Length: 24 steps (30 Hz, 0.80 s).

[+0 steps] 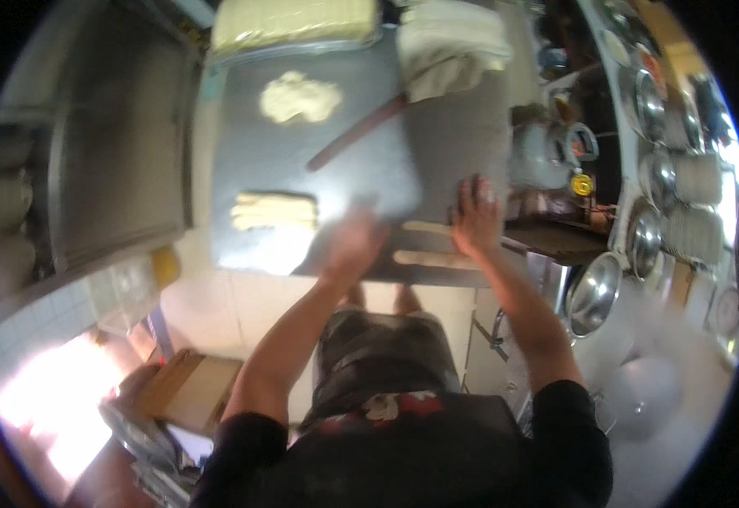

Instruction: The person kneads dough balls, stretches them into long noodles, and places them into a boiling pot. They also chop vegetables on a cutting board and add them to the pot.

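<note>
My left hand (358, 240) is blurred over the front of the metal worktop (261, 152); whether it holds anything cannot be made out. To its left lies a small stack of pale dough strips (274, 211). My right hand (476, 219) is laid down on the right side of the worktop with its fingers apart. Beside its palm and wrist are two long pale pieces, an upper one (425, 227) and a thicker lower one (433, 258), which look like dough or rods. Farther back are a reddish-brown wooden rod (357, 134) and an irregular patch of pale dough or flour (299, 98).
A plastic-covered pale yellow slab (293, 24) sits at the back, next to a folded cloth (449, 44). On the right are a grey container (538, 155), metal bowls (593, 295) and stacked plates (693, 235). A cardboard box (192, 387) is at lower left.
</note>
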Available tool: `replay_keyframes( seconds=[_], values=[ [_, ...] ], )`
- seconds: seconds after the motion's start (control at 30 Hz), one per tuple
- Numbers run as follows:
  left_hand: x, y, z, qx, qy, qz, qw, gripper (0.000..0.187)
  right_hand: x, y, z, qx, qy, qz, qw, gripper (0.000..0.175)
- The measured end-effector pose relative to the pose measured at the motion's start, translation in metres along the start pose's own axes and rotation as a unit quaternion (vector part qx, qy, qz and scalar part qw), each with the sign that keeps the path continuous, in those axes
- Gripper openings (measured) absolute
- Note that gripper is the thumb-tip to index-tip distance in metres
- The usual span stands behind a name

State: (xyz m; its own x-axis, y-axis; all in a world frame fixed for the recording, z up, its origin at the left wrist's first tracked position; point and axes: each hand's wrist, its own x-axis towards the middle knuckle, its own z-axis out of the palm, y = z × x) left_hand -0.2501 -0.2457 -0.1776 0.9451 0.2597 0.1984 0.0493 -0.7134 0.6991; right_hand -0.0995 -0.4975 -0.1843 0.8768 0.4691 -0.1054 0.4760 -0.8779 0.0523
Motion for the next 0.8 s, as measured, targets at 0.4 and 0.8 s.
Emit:
replay_keyframes(
  seconds=[0.4,0.8],
  values=[
    [-0.036,-0.154,-0.124,-0.034,0.238,-0.383,0.892,0.030,0.016,-0.096,-0.005,0.084,0.020,-0.023,0.996,0.068],
    [-0.033,-0.129,-0.110,0.121,0.252,-0.314,0.907,0.033,0.006,-0.088,-0.014,0.266,0.103,-0.107,0.952,0.058]
  ],
)
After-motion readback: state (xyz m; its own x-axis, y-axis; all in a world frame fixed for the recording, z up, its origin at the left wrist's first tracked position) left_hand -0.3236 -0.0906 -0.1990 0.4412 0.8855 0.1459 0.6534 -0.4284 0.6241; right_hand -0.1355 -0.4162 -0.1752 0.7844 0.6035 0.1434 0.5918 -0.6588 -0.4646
